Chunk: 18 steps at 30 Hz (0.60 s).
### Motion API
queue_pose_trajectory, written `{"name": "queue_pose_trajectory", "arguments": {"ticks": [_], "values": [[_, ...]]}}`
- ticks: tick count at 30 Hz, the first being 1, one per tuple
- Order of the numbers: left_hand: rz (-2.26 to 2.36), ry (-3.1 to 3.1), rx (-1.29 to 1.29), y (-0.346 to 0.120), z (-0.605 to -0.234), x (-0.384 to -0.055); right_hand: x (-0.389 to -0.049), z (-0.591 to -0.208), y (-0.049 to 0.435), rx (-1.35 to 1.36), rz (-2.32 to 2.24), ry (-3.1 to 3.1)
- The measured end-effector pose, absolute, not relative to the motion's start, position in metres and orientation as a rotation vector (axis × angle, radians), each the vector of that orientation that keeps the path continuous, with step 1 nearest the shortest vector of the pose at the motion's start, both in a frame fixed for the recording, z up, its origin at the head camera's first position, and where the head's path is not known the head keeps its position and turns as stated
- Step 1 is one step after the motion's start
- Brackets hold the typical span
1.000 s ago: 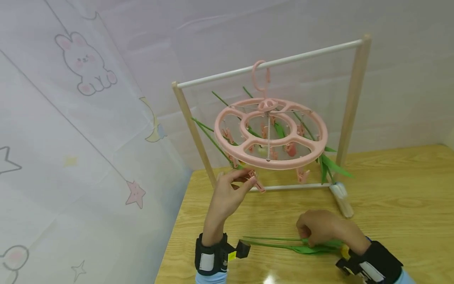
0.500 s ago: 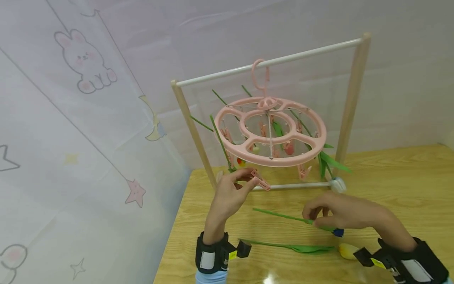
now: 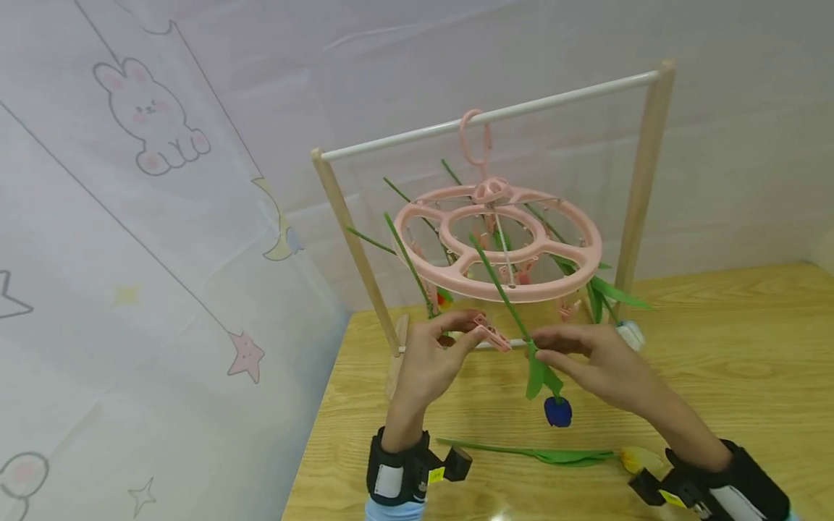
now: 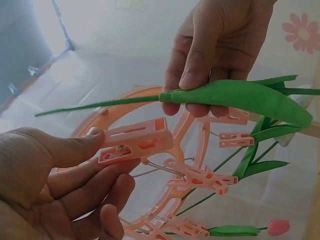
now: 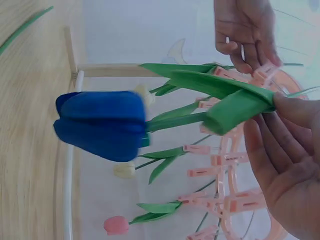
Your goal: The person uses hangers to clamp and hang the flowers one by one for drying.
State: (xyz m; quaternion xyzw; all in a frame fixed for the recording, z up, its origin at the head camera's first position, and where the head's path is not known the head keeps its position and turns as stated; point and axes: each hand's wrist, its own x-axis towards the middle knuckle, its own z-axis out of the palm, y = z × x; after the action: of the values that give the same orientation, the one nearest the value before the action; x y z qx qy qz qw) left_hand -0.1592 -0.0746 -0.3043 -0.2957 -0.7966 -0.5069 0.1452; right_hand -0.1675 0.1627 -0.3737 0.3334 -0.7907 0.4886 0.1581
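Note:
My left hand (image 3: 430, 365) pinches a pink clothespin (image 3: 496, 339) at the front of a round pink clip hanger (image 3: 591, 250). Thumb and fingers press its two handles in the left wrist view. My right hand (image 3: 602, 365) holds an artificial blue tulip (image 3: 558, 412) by the stem near its leaves. Its bloom (image 5: 102, 125) hangs down and the bare stem slants up in front of the hanger's ring. The stem is just right of the clothespin, apart from it. Other tulips, such as a pink one (image 5: 116, 225), hang head down from the hanger's clips.
A yellow tulip (image 3: 573, 457) lies on the wooden table (image 3: 730, 376), in front of both hands. The hanger hooks over the white bar (image 3: 573, 100) of a wooden rack (image 3: 645, 181). A white tulip (image 3: 630, 335) hangs low at the right. A printed cloth covers the wall behind.
My right hand has picked the blue tulip up off the table, raised it and turned its stem upward beside the clothespin. My left hand keeps the clothespin and has shifted slightly right.

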Motion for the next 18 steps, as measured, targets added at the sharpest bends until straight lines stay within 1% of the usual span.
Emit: {"name": "queue_pose_trajectory", "arguments": {"ticks": [7,18], "values": [[-1.534,-2.282,-0.844,-0.072,-0.304,-0.159,-0.167,-0.377,0.150,0.857,1.457,-2.130],[-1.520,-2.276,-0.799,-0.067,-0.306,-0.157,-0.170,-0.386,0.138,0.842,1.461,-1.959]]}}
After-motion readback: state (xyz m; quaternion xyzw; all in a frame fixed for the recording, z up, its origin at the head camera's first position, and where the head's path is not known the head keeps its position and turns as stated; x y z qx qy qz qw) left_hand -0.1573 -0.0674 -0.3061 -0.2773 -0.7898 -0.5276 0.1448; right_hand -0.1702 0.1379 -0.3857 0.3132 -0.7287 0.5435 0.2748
